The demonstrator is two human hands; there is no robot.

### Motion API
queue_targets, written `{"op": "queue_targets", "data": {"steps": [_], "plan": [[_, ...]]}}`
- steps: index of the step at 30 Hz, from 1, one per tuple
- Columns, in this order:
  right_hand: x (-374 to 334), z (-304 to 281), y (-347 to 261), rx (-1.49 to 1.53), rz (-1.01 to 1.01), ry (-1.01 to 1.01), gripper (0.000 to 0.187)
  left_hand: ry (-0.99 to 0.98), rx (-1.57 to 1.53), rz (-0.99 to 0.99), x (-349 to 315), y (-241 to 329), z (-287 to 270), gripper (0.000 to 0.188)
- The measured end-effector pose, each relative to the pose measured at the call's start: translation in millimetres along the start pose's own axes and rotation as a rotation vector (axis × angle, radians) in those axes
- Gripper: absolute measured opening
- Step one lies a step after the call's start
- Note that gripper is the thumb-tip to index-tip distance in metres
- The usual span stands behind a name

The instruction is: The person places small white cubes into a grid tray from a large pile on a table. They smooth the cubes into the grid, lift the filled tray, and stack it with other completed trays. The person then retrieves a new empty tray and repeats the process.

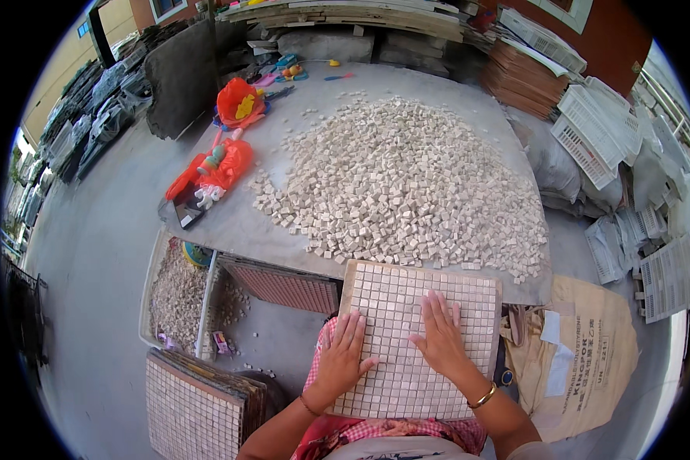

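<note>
Ground: one grey floor point(92, 245) fills the left; one grey slab point(234, 234) spans the centre.
Bin: one white bin point(207, 303), left of centre, holding pale chips.
Stack: one pile of boards point(195, 406), lower left, the outermost gridded with tiles.
Red bundles: two point(241, 103), upper left of centre.
Left hand point(341, 360): one, flat, fingers straight, laid on the board's left side, grasping nothing.
Tile board point(391, 307): one, bottom centre, over the lap, covered in small square tiles.
Heap point(406, 184): one, upper centre, its pale pieces too many to count.
Right hand point(441, 349): one, flat on the board's right half, clasping nothing; one gold bangle point(483, 395) on the wrist.
Sack point(613, 360): one, tan, lower right.
</note>
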State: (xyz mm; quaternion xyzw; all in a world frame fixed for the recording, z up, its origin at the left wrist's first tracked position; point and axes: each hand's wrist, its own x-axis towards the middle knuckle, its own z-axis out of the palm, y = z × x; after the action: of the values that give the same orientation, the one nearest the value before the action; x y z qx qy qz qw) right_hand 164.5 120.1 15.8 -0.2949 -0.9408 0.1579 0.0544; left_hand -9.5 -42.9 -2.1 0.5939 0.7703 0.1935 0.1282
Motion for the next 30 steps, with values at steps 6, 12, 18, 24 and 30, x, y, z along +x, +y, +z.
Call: {"op": "queue_targets", "data": {"steps": [6, 12, 18, 24, 30], "plan": [[-2, -9, -6, 0.079, 0.013, 0.049, 0.075, 0.282, -0.175, -0.220, 10, -52, -5, 0.066], [18, 1, -37, 0.052, -0.198, 0.033, 0.063, 0.173, -0.201, -0.116, 18, -32, -16, 0.066], [52, 19, -61, 0.040, -0.243, 0.032, 0.043, 0.092, -0.136, -0.102, 15, -16, 6, 0.075], [65, 33, -66, 0.030, -0.223, 0.141, 0.032, 0.142, -0.148, -0.091, 14, -18, 7, 0.073], [76, 34, -68, 0.175, -0.170, 0.251, 0.020, 0.156, -0.175, -0.084, 13, -21, 9, 0.073]]}}
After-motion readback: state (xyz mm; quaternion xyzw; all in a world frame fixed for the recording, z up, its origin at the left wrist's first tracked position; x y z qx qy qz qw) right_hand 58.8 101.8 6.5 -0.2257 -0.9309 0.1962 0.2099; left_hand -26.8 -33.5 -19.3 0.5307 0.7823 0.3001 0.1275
